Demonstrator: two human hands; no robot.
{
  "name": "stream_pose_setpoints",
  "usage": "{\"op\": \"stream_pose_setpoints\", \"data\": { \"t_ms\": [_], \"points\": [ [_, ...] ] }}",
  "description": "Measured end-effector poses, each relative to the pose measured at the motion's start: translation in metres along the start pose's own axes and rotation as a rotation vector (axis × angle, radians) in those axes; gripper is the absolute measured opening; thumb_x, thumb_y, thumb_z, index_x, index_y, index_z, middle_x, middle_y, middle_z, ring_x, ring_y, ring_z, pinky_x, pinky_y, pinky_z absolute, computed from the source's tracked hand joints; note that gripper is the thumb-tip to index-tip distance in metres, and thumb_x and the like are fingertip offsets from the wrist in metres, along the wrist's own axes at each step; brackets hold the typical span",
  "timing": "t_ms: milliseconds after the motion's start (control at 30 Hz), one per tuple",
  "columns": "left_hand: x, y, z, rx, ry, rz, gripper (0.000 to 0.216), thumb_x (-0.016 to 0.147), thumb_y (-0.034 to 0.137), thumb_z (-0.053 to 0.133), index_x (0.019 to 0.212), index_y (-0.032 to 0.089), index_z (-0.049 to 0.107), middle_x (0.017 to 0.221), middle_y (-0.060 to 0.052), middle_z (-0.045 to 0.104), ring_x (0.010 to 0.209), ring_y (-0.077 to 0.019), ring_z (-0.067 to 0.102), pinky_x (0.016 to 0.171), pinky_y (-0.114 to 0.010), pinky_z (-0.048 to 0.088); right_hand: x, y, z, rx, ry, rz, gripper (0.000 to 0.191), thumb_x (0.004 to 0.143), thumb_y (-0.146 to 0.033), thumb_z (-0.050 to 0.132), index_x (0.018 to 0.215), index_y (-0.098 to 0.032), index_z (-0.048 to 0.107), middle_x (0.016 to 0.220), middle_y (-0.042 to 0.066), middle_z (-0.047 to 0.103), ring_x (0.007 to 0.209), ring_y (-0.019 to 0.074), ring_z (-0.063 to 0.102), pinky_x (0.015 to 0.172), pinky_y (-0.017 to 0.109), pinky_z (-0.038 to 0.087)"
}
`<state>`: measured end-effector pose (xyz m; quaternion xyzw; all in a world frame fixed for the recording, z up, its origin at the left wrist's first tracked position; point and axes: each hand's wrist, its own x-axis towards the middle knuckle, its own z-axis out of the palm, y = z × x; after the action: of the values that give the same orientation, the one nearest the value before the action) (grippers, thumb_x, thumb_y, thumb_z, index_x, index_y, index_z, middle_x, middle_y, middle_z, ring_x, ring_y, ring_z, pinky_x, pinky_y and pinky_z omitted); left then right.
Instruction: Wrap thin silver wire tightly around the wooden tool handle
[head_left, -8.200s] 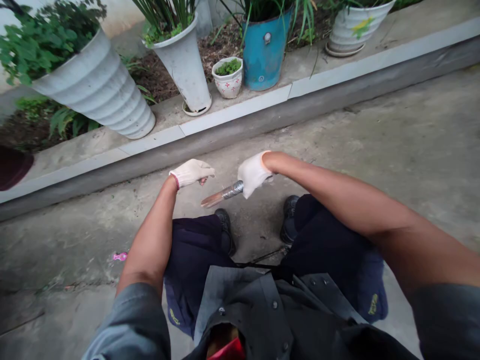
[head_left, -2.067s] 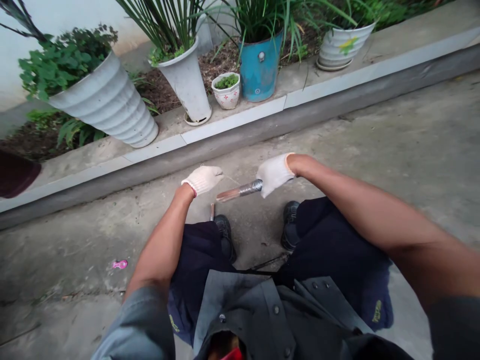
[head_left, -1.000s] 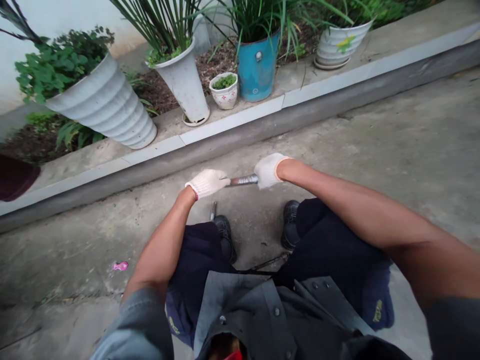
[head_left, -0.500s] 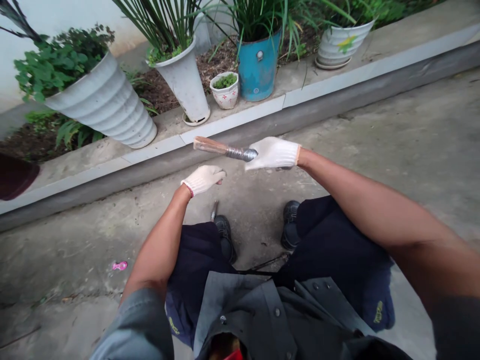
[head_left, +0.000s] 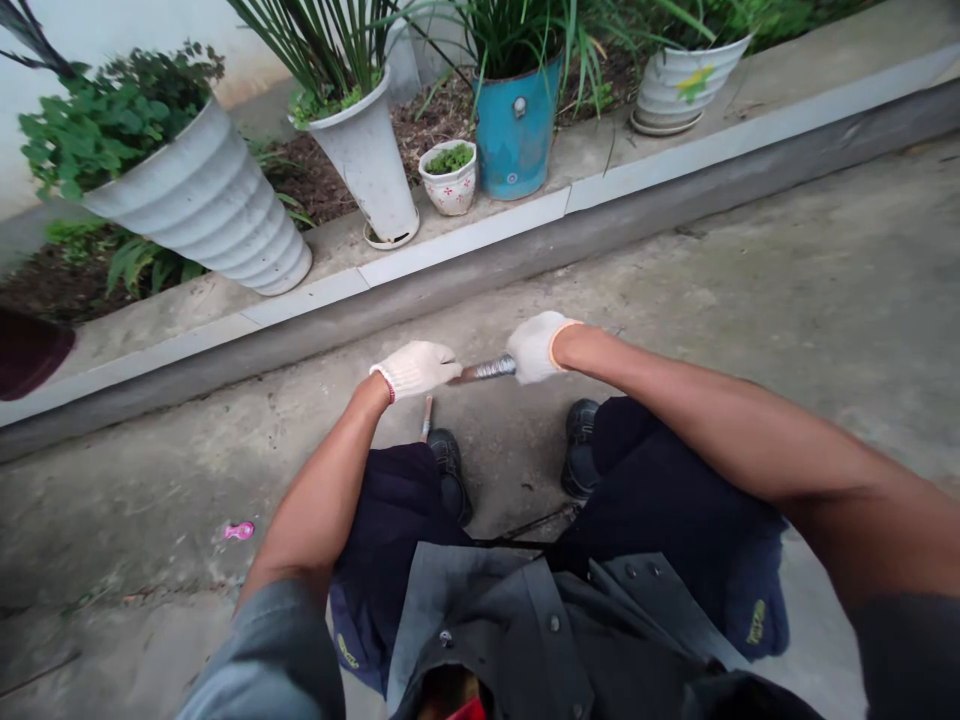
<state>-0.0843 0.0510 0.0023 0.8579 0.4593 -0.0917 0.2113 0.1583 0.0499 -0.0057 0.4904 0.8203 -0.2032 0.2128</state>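
A wooden handle wrapped in silvery wire (head_left: 492, 369) lies across between my two hands, above the concrete ground. My left hand (head_left: 415, 369), in a white knit glove, is closed on its bare wooden end at the left. Around the wire-wrapped end at the right, my right hand (head_left: 535, 347), gloved as well, is wrapped in a fist. That hand hides whatever lies beyond the wire. Near my left shoe (head_left: 450, 475), another thin piece (head_left: 427, 418) with a brownish tip rests on the ground.
Along the low ledge (head_left: 465, 245) ahead stand a ribbed white pot (head_left: 217, 200), a tall white pot (head_left: 371, 160), a small dotted pot (head_left: 451, 190) and a blue bucket (head_left: 516, 135), all with plants. A pink object (head_left: 240, 531) lies on the ground at left.
My right hand has brought the handle down and turned over at the wrist. My left hand has moved slightly right and taken hold of the handle's wooden end.
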Motion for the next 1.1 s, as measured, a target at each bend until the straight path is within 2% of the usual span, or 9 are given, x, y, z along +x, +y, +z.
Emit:
{"op": "stream_pose_setpoints", "data": {
  "t_ms": [67, 167, 333, 500, 633, 733, 900, 1000, 1100],
  "points": [
    [0.004, 0.004, 0.001, 0.004, 0.028, 0.004, 0.037, 0.099, 0.046, 0.049, 0.083, 0.021, 0.071, 0.082, -0.004, 0.069, 0.069, -0.0192, 0.053, 0.066, -0.032, 0.033, 0.005, 0.001, -0.006, -0.068, 0.087, 0.091, 0.036, 0.078, -0.041, 0.069, 0.1, -0.016, 0.082, 0.091, 0.019, 0.074, 0.084, 0.0323, 0.07, 0.072, 0.039, 0.05],
    [0.007, 0.001, 0.0, -0.01, 0.054, -0.024, 0.039, 0.102, 0.045, 0.047, 0.08, 0.021, 0.068, 0.082, -0.004, 0.07, 0.07, -0.0196, 0.056, 0.067, -0.032, 0.036, 0.005, 0.009, -0.022, 0.019, 0.199, 0.164, 0.043, 0.084, -0.051, 0.064, 0.105, -0.016, 0.08, 0.092, 0.018, 0.074, 0.081, 0.0313, 0.07, 0.068, 0.038, 0.048],
    [0.004, -0.016, -0.005, -0.145, 0.081, -0.009, 0.039, 0.103, 0.044, 0.046, 0.077, 0.022, 0.064, 0.081, -0.001, 0.071, 0.074, -0.0184, 0.06, 0.071, -0.03, 0.039, -0.016, 0.02, -0.041, 0.262, 0.307, 0.078, 0.046, 0.088, -0.061, 0.063, 0.098, -0.017, 0.072, 0.081, 0.012, 0.07, 0.07, 0.022, 0.065, 0.061, 0.03, 0.042],
    [0.005, -0.023, -0.005, -0.156, 0.077, -0.046, 0.034, 0.101, 0.045, 0.05, 0.087, 0.022, 0.072, 0.091, -0.004, 0.075, 0.08, -0.0196, 0.063, 0.075, -0.03, 0.044, -0.041, 0.019, -0.039, 0.524, 0.081, -0.124, 0.045, 0.085, -0.062, 0.071, 0.097, -0.019, 0.066, 0.072, 0.003, 0.066, 0.056, 0.0146, 0.06, 0.052, 0.025, 0.04],
    [0.006, -0.024, -0.007, -0.144, 0.09, -0.008, 0.033, 0.101, 0.04, 0.048, 0.088, 0.022, 0.073, 0.094, -0.002, 0.075, 0.085, -0.0193, 0.064, 0.079, -0.029, 0.045, -0.042, 0.017, -0.03, 0.479, -0.206, -0.252, 0.046, 0.077, -0.061, 0.079, 0.088, -0.018, 0.067, 0.072, 0.002, 0.067, 0.054, 0.0137, 0.06, 0.05, 0.024, 0.039],
    [0.002, -0.021, -0.009, -0.15, 0.111, 0.011, 0.037, 0.103, 0.042, 0.045, 0.084, 0.022, 0.07, 0.086, 0.0, 0.072, 0.078, -0.0174, 0.061, 0.075, -0.028, 0.042, -0.032, 0.013, -0.02, 0.323, -0.28, -0.247, 0.044, 0.078, -0.061, 0.076, 0.086, -0.018, 0.07, 0.07, 0.004, 0.067, 0.053, 0.0153, 0.059, 0.051, 0.026, 0.04],
    [-0.002, -0.005, -0.006, -0.051, 0.117, 0.027, 0.04, 0.104, 0.046, 0.045, 0.082, 0.022, 0.067, 0.085, -0.001, 0.07, 0.075, -0.0183, 0.058, 0.07, -0.03, 0.039, -0.006, 0.004, -0.008, -0.037, -0.002, -0.008, 0.034, 0.076, -0.048, 0.073, 0.089, -0.017, 0.079, 0.079, 0.014, 0.071, 0.073, 0.0272, 0.068, 0.063, 0.035, 0.047],
    [-0.001, 0.006, -0.004, -0.03, 0.113, 0.001, 0.04, 0.104, 0.046, 0.046, 0.079, 0.022, 0.065, 0.081, -0.001, 0.069, 0.073, -0.0188, 0.057, 0.068, -0.031, 0.036, 0.006, 0.006, -0.012, 0.0, 0.158, 0.192, 0.036, 0.08, -0.042, 0.068, 0.101, -0.016, 0.081, 0.092, 0.019, 0.074, 0.083, 0.032, 0.07, 0.071, 0.039, 0.05],
    [0.0, 0.009, -0.007, -0.091, 0.133, -0.028, 0.04, 0.104, 0.045, 0.046, 0.074, 0.021, 0.06, 0.075, -0.001, 0.066, 0.069, -0.018, 0.055, 0.067, -0.031, 0.035, 0.008, 0.013, -0.025, 0.106, 0.278, 0.242, 0.041, 0.086, -0.049, 0.062, 0.104, -0.016, 0.079, 0.092, 0.019, 0.073, 0.084, 0.0322, 0.07, 0.073, 0.039, 0.05]
  ]
}}
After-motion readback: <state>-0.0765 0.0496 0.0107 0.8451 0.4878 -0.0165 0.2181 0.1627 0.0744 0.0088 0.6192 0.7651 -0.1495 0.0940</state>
